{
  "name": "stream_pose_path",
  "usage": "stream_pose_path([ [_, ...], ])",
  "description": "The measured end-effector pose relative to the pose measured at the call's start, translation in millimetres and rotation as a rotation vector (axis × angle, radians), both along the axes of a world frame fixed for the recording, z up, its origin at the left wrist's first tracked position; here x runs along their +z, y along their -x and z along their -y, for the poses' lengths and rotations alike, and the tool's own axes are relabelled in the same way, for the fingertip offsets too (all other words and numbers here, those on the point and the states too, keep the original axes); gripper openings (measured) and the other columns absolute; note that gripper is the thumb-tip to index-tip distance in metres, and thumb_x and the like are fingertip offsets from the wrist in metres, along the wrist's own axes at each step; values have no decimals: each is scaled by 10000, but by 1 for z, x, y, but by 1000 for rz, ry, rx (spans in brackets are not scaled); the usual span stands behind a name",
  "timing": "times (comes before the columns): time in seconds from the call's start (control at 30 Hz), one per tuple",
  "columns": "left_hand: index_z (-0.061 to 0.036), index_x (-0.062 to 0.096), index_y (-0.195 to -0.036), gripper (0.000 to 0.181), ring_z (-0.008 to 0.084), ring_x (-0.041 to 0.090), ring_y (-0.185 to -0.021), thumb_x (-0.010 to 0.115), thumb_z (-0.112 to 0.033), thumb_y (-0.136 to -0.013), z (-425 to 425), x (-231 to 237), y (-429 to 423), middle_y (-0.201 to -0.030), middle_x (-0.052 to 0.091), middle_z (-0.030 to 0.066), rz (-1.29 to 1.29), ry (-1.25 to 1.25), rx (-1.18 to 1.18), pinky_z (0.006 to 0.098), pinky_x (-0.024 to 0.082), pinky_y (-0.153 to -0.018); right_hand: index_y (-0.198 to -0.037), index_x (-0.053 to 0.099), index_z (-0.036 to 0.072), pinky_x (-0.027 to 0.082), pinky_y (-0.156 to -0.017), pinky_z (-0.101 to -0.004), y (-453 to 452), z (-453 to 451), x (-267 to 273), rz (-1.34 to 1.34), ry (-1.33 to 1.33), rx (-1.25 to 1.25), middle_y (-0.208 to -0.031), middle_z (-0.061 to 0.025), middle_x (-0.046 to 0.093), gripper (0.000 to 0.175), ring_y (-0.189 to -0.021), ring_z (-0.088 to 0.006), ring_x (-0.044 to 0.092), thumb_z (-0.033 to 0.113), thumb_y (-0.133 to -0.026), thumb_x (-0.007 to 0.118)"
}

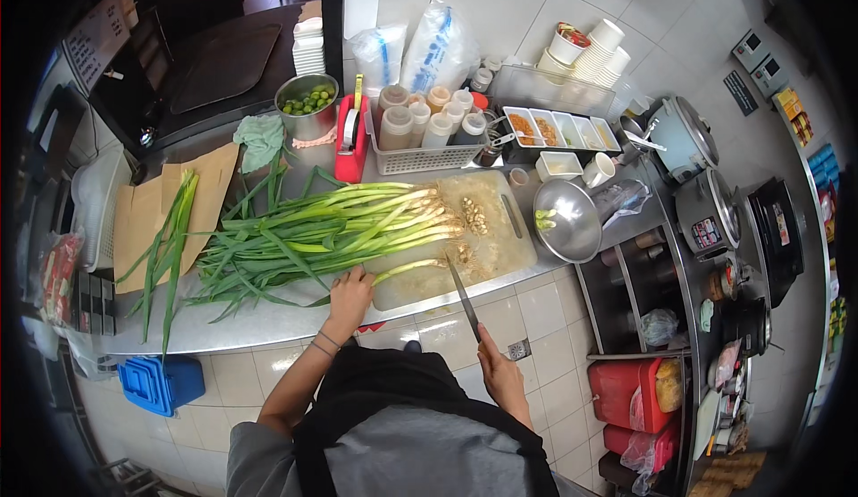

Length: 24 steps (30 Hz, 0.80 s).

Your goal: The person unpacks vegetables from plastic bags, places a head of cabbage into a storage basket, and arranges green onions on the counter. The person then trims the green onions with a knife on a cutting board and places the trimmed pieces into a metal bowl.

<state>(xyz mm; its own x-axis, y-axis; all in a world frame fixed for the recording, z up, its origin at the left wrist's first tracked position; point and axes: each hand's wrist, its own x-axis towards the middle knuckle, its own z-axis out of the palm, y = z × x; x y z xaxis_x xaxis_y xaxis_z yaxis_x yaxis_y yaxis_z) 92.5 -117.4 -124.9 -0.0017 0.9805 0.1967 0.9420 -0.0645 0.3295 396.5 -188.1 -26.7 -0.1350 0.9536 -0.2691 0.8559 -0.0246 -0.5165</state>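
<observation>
My left hand [352, 294] grips one scallion [407, 266] near the front edge of the cutting board [409, 290]. A kitchen knife [464, 296] is in my right hand [501, 375], its tip beside that scallion's root end. Behind lies a large pile of scallions [335, 219], roots to the right, green leaves spreading left onto the steel counter. Cut root ends [474, 217] sit in a small heap on the board, with loose root hairs [472, 259] nearer the blade. Right of the board, a steel bowl [570, 219] holds a few short green pieces [546, 219].
Several scallions [175, 229] lie on brown paper [137, 209] at the left. Behind the board stand a red tape dispenser [350, 138], a basket [429, 159] of squeeze bottles and a pot [315, 121] of small green citrus fruit. Rice cookers [687, 138] stand right. The steel counter's front edge [255, 336] runs before me.
</observation>
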Motion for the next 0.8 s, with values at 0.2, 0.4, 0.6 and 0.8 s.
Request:
stream_pose_path([
  [0.2,-121,637,-958,246,256,585,-849,674,-136,-716,0,0,1,-886,542,57,-10,-7,-2,400,493,-699,-1403,261,328,471,-663,-512,-2,-16,-5,-22,126,4,-853,-213,642,527,-786,-429,607,250,-928,476],
  [0.4,-124,637,-968,241,268,594,-825,667,-135,-730,-3,2,1,-887,539,66,18,8,-12,403,496,-688,-1412,203,362,469,-630,-537,-10,-24,-39,-1,37,71,-774,-242,628,573,-715,-455,600,256,-924,482],
  [0.6,-99,640,-849,128,275,604,-766,622,-121,-725,-2,3,4,-827,546,82,53,-64,-26,409,506,-653,-1411,191,429,496,-496,-447,-30,-45,4,486,-185,272,-703,-155,586,655,-551,-335,609,197,-888,511],
  [0.8,-106,648,-938,209,287,599,-815,635,-112,-729,-3,7,2,-858,540,88,11,-12,-37,424,498,-685,-1386,301,420,497,-467,-388,-44,-70,76,692,-309,345,-685,-105,581,632,-527,-275,612,198,-854,562],
])
